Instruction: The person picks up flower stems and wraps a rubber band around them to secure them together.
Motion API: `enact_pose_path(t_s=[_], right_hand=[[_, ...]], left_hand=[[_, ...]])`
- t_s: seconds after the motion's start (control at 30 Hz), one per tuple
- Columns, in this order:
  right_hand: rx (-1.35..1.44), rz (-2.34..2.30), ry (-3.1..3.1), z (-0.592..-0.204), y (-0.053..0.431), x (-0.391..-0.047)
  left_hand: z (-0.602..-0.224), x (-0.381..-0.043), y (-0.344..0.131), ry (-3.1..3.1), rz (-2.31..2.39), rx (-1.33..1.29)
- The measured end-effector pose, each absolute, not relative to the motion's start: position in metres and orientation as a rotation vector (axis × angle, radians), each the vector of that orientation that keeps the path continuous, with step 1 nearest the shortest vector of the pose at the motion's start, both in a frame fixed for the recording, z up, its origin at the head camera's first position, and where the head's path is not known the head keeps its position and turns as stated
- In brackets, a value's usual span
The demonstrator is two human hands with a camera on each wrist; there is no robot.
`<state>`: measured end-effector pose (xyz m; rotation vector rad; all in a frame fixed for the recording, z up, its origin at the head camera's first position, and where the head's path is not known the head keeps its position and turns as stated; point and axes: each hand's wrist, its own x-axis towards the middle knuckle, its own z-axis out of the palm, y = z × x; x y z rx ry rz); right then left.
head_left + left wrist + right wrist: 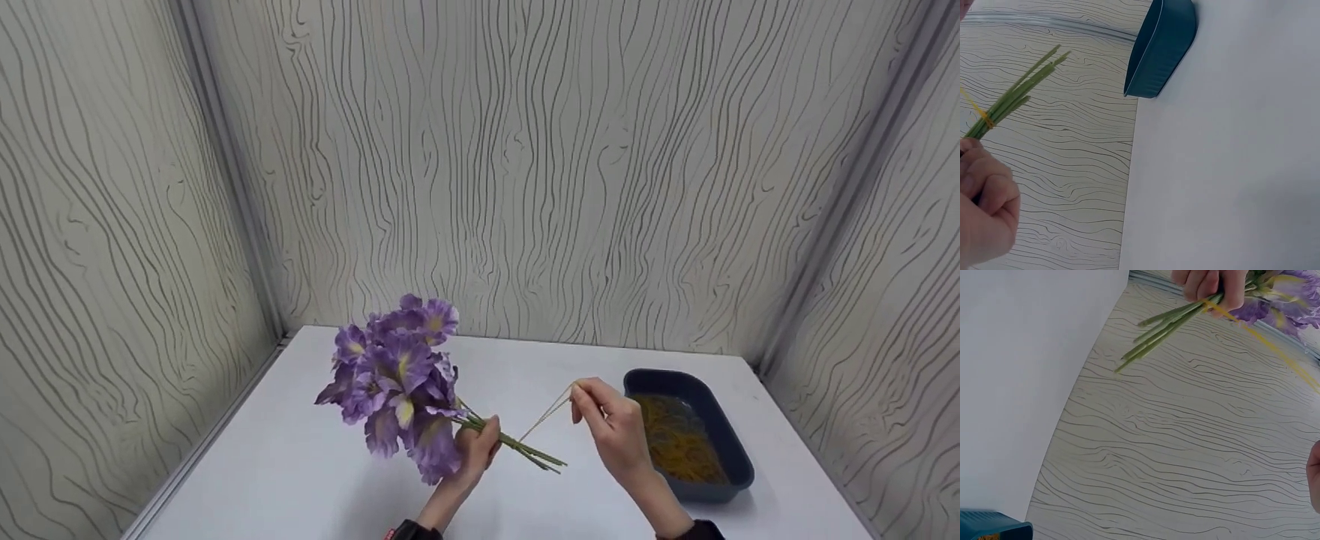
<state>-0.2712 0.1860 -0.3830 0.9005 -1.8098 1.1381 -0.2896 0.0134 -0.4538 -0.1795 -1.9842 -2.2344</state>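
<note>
A bunch of purple artificial irises is held up over the table, blooms toward the left and green stems toward the right. My left hand grips the stems just below the blooms; its curled fingers show in the left wrist view. A yellow rubber band loops round the stems beside that hand. My right hand pinches the band's other end between thumb and fingers, stretching it up and to the right, as the taut strands in the right wrist view show.
A dark blue bin stands at the right of the white table, with many yellow rubber bands inside. Wood-grain patterned panels close in the back and both sides.
</note>
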Motion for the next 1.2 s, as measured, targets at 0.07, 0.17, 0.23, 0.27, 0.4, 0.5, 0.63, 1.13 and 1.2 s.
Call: enact_pose_path(t_s=[0.07,0.17,0.23,0.27,0.4,0.5,0.63,1.13,1.2], right_hand=[[0.941,1.114,-1.791,-0.386,0.187,-0.276],[0.979,1.076,-1.791,-0.388,0.189,-0.281],[0.986,1.065,-1.811,-0.391,0.191,-0.286],[0.989,1.063,-1.822,-0.394,0.192,-0.29],[0.984,1.041,-1.851,-0.409,0.202,-0.308],[0.987,1.012,-1.851,-0.42,0.209,-0.32],[0.978,0.987,-1.881,-0.428,0.216,-0.328],[0.844,1.138,-1.941,-0.434,0.205,-0.321],[0.823,1.152,-1.954,-0.439,0.201,-0.32]], left_hand=[[-0.454,-0.287,0.012,-2.009,-2.259,-0.209],[-0.455,-0.284,0.011,-2.06,-2.277,-0.293],[-0.455,-0.284,0.01,-2.083,-2.276,-0.351],[-0.456,-0.284,0.009,-2.084,-2.277,-0.373],[-0.458,-0.283,0.007,-2.087,-2.263,-0.445],[-0.459,-0.281,0.007,-2.09,-2.267,-0.465],[-0.458,-0.279,0.007,-2.123,-2.275,-0.453],[-0.472,-0.283,0.015,-2.083,-2.623,-0.88],[-0.469,-0.282,0.017,-2.059,-2.65,-0.918]])
